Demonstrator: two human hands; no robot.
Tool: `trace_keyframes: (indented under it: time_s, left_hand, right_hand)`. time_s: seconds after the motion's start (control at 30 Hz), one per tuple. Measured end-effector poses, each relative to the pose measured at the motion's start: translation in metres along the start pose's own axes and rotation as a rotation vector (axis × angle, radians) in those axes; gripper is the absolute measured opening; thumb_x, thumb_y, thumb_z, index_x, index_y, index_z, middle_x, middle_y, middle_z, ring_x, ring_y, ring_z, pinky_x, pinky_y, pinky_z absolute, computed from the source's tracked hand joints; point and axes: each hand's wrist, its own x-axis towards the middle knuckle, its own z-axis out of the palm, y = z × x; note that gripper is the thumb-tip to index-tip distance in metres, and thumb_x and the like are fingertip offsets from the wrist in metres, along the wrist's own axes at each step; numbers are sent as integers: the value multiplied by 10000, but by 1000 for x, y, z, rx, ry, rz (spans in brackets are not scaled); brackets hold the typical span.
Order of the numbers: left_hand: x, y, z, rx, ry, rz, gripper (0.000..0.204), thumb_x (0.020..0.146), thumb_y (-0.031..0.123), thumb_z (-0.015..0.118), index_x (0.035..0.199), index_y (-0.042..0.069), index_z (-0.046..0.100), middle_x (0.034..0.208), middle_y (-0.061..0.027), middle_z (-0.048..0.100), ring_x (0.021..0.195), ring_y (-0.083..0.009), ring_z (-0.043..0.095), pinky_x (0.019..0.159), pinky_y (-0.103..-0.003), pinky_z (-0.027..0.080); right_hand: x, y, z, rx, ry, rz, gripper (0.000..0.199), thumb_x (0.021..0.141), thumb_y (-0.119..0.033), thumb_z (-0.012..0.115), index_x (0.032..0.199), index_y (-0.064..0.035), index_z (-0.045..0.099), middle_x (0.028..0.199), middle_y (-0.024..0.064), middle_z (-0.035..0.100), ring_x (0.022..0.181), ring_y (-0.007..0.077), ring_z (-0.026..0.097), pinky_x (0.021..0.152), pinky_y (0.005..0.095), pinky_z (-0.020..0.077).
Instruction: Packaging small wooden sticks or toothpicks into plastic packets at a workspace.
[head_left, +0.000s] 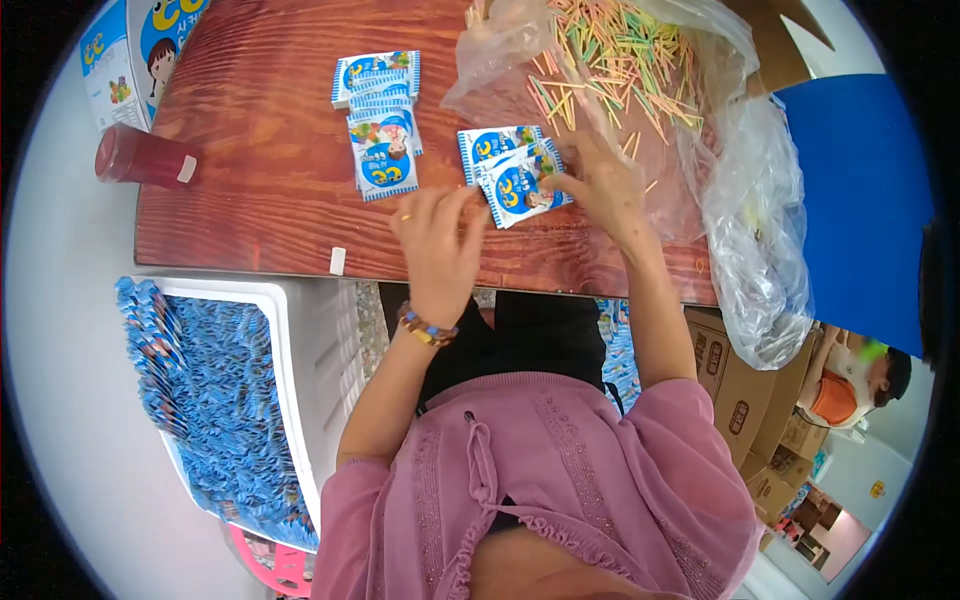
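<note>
A small pile of blue-and-white candy packets (515, 187) lies near the table's front edge, overlapping one another. My right hand (608, 190) is at the pile's right side, its thumb over the top packet's edge and its index finger at the far corner. My left hand (438, 245) hovers just left of the pile, fingers apart with nothing in them; a ring and a beaded bracelet (428, 326) show on it. Farther left lies a second stack of similar packets (385, 150), fanned toward me.
Thin pastel candy sticks (625, 60) are heaped on a clear plastic bag (755, 270) at the far right. A reddish jar (145, 155) sits at the table's left edge. A white bin (290, 400) full of blue packets stands lower left; cardboard boxes (735, 390) stand lower right.
</note>
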Motion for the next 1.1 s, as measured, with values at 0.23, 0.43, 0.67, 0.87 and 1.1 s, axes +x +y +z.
trace_keyframes:
  time_s: [0.23, 0.43, 0.67, 0.87, 1.1]
  left_hand:
    - [25, 5, 36, 250, -166, 79, 341, 698, 131, 767, 995, 90, 605, 959, -66, 547, 973, -285, 470, 824, -430, 347]
    - [32, -3, 42, 187, -151, 141, 216, 715, 132, 752, 789, 77, 557, 821, -68, 525, 838, -286, 474, 728, -416, 356]
    - [34, -8, 43, 217, -119, 257, 162, 765, 148, 725, 832, 41, 624, 778, -97, 563, 761, -276, 510, 695, -404, 381]
    - [34, 0, 50, -173, -79, -158, 196, 772, 141, 738, 856, 8, 622, 766, -113, 579, 727, -274, 531, 619, -382, 394]
    - [42, 1, 37, 106, -81, 87, 194, 768, 124, 742, 901, 20, 645, 687, -67, 546, 745, -224, 522, 631, -374, 383]
  right_hand:
    - [0, 24, 10, -56, -55, -155, 376, 743, -202, 726, 1059, -100, 549, 1029, 102, 548, 885, 300, 590, 739, 401, 467]
    - [0, 44, 18, 122, 81, -197, 252, 762, -133, 700, 955, -62, 554, 948, 92, 555, 810, 281, 582, 702, 378, 463]
    - [-5, 42, 18, 477, 86, -60, 258, 805, -76, 688, 1052, -55, 617, 829, 56, 616, 718, 112, 564, 633, 258, 453]
    - [-3, 41, 18, 526, 92, -64, 130, 845, -64, 651, 968, -42, 687, 892, 61, 678, 691, 96, 590, 622, 237, 468]
    - [-5, 27, 9, 275, 466, -455, 154, 883, -129, 633, 986, -31, 692, 936, 48, 688, 814, 93, 619, 708, 229, 491]
